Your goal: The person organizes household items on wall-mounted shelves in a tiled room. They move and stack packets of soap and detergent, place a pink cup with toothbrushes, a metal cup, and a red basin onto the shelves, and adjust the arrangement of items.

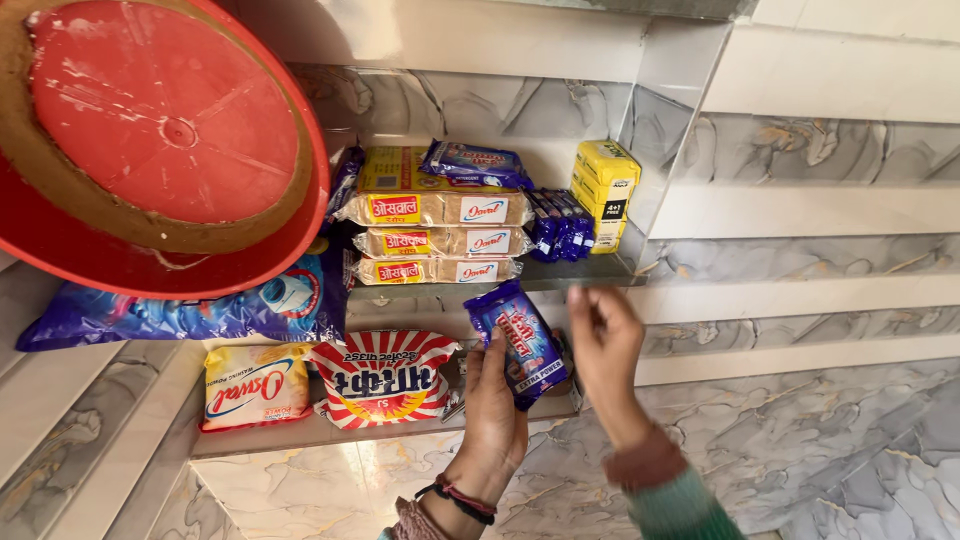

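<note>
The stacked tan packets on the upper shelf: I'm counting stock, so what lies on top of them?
A blue-purple wrapped packet lies on the stacked tan packets; anything behind is hidden.

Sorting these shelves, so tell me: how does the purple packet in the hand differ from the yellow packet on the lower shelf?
The purple packet is small, narrow and held tilted in the left hand; the yellow packet is larger, squarer and rests on the shelf, untouched. Both are sealed, printed pouches.

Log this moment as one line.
left hand: holds purple packet | right hand: open beside packet | lower shelf: yellow and red-white packets
</note>
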